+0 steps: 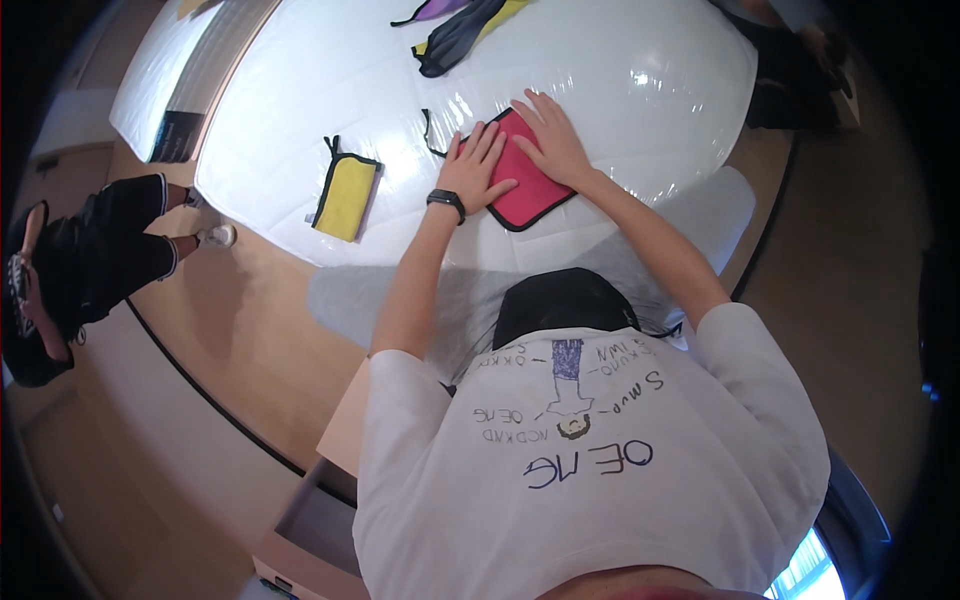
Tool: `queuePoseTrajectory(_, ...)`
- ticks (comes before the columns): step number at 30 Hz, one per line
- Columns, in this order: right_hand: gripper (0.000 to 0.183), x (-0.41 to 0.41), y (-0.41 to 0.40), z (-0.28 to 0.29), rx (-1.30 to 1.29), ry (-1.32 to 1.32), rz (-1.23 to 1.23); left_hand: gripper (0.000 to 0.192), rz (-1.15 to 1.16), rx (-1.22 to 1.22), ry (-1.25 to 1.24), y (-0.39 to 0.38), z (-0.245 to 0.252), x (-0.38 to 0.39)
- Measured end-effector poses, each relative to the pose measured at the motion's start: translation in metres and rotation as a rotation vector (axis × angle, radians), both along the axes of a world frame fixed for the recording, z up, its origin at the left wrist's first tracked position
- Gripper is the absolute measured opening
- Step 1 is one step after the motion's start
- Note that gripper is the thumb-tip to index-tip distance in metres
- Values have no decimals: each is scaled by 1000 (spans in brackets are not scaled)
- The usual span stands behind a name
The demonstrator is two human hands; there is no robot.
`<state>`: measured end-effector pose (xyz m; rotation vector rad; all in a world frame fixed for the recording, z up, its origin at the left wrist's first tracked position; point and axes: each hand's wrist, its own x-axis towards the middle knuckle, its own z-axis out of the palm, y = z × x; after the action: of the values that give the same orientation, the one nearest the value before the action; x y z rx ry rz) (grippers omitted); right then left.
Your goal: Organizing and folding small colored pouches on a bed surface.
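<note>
A red cloth with black edging (523, 196) lies flat before me, turned at an angle. My left hand (472, 165), with a black band on its wrist, presses flat on its left part, fingers spread. On the upper right part of the cloth rests my right hand (555, 142), palm down and fingers apart. Neither hand grips anything. A thin black strap (429, 133) sticks out past the cloth's upper left side. To the left is a folded yellow cloth (346, 196), also edged in black, with a black loop at its top.
The cloths lie on a white padded surface under shiny plastic (637, 142), seemingly a mattress. Farther off are a bunched grey-and-yellow cloth (459, 41) and a purple one (435, 9). A person (97, 247) stands at the left. An open drawer (319, 517) is beside me.
</note>
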<state>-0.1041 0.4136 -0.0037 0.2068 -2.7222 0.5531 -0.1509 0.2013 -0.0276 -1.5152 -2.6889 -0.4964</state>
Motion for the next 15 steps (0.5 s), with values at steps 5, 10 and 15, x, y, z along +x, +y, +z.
queuePoseTrajectory(5,47,55,59,17,-120,-240,218,84,100,83,-55,24,29,55)
queuePoseTrajectory(10,44,73,67,33,42,-267,467,82,200,83,-98,40,21,98)
queuePoseTrajectory(15,37,74,72,17,132,-129,561,58,204,168,-5,25,28,104)
